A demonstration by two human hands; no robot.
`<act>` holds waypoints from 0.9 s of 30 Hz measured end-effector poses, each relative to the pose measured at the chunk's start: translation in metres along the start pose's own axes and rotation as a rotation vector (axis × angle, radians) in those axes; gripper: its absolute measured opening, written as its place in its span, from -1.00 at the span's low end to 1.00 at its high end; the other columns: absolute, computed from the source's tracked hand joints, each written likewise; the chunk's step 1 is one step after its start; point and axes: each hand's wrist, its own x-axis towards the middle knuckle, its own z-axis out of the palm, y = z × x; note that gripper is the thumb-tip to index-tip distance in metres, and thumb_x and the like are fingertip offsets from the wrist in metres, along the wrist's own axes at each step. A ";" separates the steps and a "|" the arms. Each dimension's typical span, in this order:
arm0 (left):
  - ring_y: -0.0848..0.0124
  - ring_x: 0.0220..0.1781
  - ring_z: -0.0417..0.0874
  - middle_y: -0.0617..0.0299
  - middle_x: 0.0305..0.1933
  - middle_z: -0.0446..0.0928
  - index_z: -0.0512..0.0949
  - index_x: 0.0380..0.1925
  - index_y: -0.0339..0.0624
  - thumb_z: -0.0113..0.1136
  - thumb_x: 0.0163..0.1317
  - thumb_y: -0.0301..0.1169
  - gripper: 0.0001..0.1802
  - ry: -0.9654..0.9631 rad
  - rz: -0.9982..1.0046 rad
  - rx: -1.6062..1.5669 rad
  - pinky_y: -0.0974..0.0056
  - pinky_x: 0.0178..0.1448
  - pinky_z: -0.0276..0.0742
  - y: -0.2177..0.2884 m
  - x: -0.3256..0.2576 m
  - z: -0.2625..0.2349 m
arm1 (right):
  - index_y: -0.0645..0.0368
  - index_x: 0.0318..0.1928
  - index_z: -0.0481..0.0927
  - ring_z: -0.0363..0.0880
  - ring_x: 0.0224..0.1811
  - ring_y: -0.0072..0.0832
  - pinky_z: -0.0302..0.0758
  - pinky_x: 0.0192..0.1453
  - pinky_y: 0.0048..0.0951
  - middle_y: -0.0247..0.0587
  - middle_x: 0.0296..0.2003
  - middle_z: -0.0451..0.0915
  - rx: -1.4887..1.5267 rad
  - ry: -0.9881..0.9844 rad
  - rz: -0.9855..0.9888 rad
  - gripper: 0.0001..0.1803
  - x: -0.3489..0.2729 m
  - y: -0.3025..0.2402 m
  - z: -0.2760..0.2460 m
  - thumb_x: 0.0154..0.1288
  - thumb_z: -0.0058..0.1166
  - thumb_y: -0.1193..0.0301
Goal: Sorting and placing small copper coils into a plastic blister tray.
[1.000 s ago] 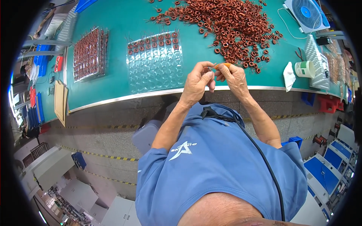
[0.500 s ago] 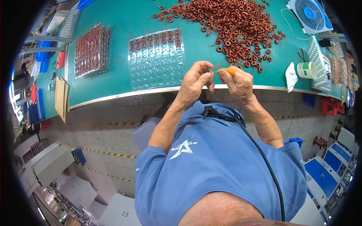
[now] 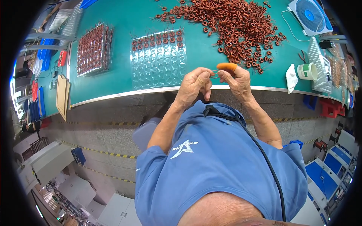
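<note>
Over the table's front edge, my left hand (image 3: 193, 86) is closed in a pinch on a small wire-wound ring coil, mostly hidden by the fingers. Its thin wire leads (image 3: 215, 74) stretch across to my right hand (image 3: 239, 83). That hand wears an orange finger cot (image 3: 226, 66) on the index finger, and its thumb and fingertip close around the lead ends. Left of the hands lies a clear blister tray (image 3: 158, 69), its far rows filled with reddish-brown coils and its nearer pockets bare. Beyond the hands spreads a large pile of loose coils (image 3: 235, 32).
Filled blister trays (image 3: 94, 51) are stacked at the left on the green table (image 3: 120, 30). To the right stand a white cup (image 3: 307, 71), a crumpled white cloth (image 3: 291, 78) and a blue fan (image 3: 309, 15). Brown boards (image 3: 62, 96) lean at the left edge.
My right index finger with the orange cot has lifted and bent, where before it pointed left along the wires. My left fingers have drawn closer together around the coil.
</note>
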 end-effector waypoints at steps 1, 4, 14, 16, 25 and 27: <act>0.50 -0.63 0.49 0.25 -0.59 0.37 0.44 -0.12 -0.35 -0.08 0.46 -0.13 -0.59 0.019 0.000 0.082 0.43 -0.54 0.44 -0.003 0.000 -0.002 | 0.30 -0.12 0.62 0.53 -0.57 -0.65 0.49 -0.47 -0.60 -0.30 -0.52 0.62 -0.001 -0.001 -0.002 -0.68 0.000 0.000 -0.001 0.25 0.25 0.30; 0.53 -0.64 0.47 0.26 -0.60 0.39 0.49 -0.19 -0.37 -0.14 0.48 -0.07 -0.51 0.125 0.074 0.168 0.46 -0.57 0.40 -0.011 0.003 0.000 | 0.31 -0.23 0.66 0.52 -0.62 -0.66 0.45 -0.54 -0.60 -0.29 -0.57 0.62 0.094 -0.017 0.250 -0.71 0.000 -0.002 -0.002 0.24 0.25 0.29; 0.55 -0.64 0.46 0.26 -0.63 0.41 0.45 -0.08 -0.31 -0.13 0.48 -0.13 -0.59 0.081 0.032 0.208 0.48 -0.57 0.38 -0.012 0.001 -0.002 | 0.27 -0.39 0.63 0.41 -0.71 -0.71 0.30 -0.65 -0.64 -0.40 -0.71 0.49 0.043 -0.095 0.379 -0.66 0.000 0.002 -0.008 0.28 0.22 0.20; 0.54 -0.62 0.48 0.24 -0.60 0.45 0.42 -0.04 -0.24 -0.08 0.47 -0.21 -0.69 0.032 0.112 0.346 0.47 -0.55 0.40 -0.013 0.001 -0.003 | 0.26 -0.43 0.60 0.34 -0.75 -0.73 0.24 -0.68 -0.65 -0.43 -0.73 0.44 0.175 -0.112 0.493 -0.63 0.001 0.000 -0.010 0.27 0.23 0.17; 0.52 -0.63 0.46 0.22 -0.58 0.45 0.33 0.01 -0.18 -0.09 0.47 -0.27 -0.75 0.103 0.137 0.050 0.45 -0.56 0.39 -0.022 0.001 -0.003 | 0.31 -0.25 0.59 0.44 -0.68 -0.66 0.31 -0.63 -0.65 -0.31 -0.63 0.51 0.246 -0.007 0.445 -0.57 0.005 0.005 0.001 0.30 0.18 0.11; 0.52 -0.63 0.46 0.22 -0.58 0.45 0.32 0.01 -0.16 -0.09 0.47 -0.26 -0.75 0.140 0.167 0.059 0.46 -0.56 0.39 -0.022 0.002 -0.004 | 0.31 -0.20 0.58 0.47 -0.65 -0.65 0.35 -0.59 -0.66 -0.28 -0.58 0.54 0.178 0.051 0.410 -0.56 -0.001 0.008 -0.004 0.32 0.14 0.10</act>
